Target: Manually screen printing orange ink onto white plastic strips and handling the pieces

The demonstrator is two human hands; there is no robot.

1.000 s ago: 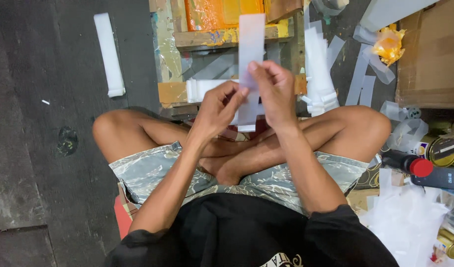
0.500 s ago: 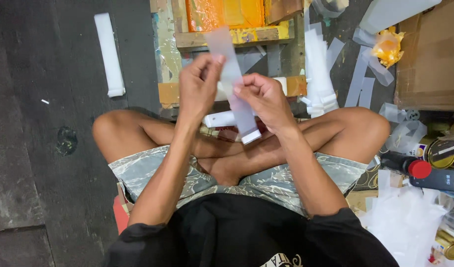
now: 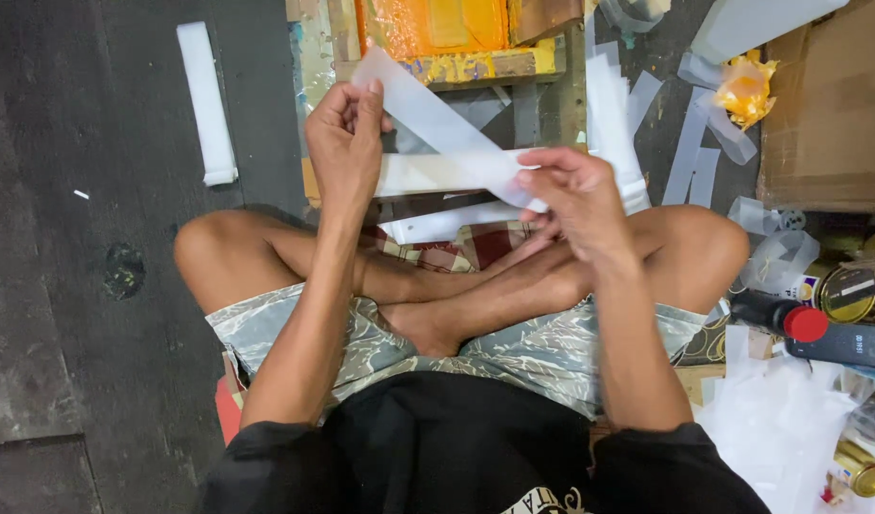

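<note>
Two hands on one translucent white strip (image 3: 447, 128), held in the air above the crossed legs and in front of the wooden frame (image 3: 476, 65). Left hand (image 3: 347, 133) has risen since half a second ago and pinches the strip's upper end between thumb and fingertips; right hand (image 3: 571, 195) pinches the lower end, fingers closed on it. The strip, a second ago upright, now runs slantwise from upper left to lower right, drawn out longer between the two grips. Similar white strips (image 3: 614, 114) lie on the floor beyond, a cardboard box (image 3: 823, 114) and tins (image 3: 847, 293) at right.
</note>
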